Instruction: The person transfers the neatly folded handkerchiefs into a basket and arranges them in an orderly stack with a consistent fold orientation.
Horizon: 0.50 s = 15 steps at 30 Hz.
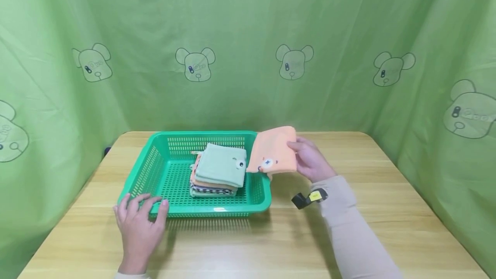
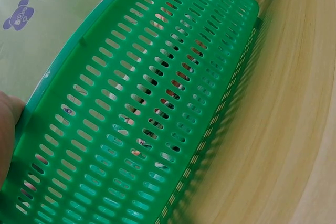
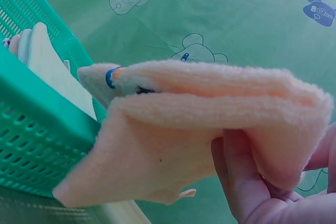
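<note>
A green plastic basket (image 1: 205,209) stands on the table, holding a stack of folded towels. On top lies a pale green towel (image 1: 218,165) with an embroidered eye. My left hand (image 1: 139,227) holds the basket's near left corner, its fingers curled over the rim; the left wrist view shows only the edge of that hand (image 2: 6,135). Over the basket's right end, my right hand (image 1: 310,158) pinches a folded peach towel (image 1: 273,147) by its right edge. In the right wrist view, the fingers (image 3: 241,171) lie beneath the fluffy towel (image 3: 157,150).
The wooden table (image 1: 368,175) extends right of the basket and in front of it. Green curtains (image 1: 244,12) with bear-face prints enclose the back and sides. A black strap with a yellow label (image 1: 315,196) hangs at the right wrist.
</note>
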{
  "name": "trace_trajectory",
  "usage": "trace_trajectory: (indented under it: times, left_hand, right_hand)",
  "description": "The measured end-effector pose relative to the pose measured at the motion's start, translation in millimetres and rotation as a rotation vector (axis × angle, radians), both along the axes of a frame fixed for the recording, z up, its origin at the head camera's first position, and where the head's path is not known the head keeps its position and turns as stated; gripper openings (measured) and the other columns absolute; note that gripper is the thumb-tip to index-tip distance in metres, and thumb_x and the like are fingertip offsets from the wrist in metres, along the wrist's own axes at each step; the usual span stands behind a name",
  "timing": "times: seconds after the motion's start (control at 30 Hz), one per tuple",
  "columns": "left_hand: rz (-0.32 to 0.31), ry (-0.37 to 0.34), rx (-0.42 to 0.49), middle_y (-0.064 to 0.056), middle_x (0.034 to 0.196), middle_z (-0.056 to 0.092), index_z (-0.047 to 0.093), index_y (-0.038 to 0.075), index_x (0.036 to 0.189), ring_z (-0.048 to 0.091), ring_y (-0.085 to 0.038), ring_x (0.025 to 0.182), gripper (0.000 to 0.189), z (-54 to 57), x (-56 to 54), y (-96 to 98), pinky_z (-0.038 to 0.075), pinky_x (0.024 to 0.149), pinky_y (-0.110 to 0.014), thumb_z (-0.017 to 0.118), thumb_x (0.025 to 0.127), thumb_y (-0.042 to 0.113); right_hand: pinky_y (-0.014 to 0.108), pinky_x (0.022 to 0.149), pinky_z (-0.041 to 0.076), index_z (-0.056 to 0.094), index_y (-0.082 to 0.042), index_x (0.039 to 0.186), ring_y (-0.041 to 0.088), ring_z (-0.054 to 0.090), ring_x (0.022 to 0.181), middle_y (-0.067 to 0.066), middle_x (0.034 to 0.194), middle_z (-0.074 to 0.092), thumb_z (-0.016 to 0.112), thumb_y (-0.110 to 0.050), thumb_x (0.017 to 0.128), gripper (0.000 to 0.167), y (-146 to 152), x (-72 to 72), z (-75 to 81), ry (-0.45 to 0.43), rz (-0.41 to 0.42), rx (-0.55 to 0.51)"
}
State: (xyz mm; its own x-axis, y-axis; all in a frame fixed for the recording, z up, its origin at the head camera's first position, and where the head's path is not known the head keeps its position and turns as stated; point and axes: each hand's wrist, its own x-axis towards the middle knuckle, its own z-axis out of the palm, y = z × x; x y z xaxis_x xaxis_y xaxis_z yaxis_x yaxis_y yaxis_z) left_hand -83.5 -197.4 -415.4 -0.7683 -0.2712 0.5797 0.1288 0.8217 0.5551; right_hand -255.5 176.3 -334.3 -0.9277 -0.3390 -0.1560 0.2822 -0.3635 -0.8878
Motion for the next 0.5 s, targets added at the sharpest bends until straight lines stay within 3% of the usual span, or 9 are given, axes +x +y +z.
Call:
trace_trajectory:
  times: [0.5]
  left_hand:
    - [-0.003,-0.007,0.002,-0.027,0.114,0.060,0.069,-0.001,0.095,0.026,-0.054,0.130,0.029,1.7,-0.2,0.7,-0.005,0.106,-0.071,0.065,0.088,0.027]
  right_hand:
    - [0.033,0.094,0.049,0.009,0.006,0.150,0.019,0.064,0.101,0.013,0.121,0.053,0.033,-0.004,0.103,0.054,-8.7,1.5,6.7,0.014,0.021,-0.047]
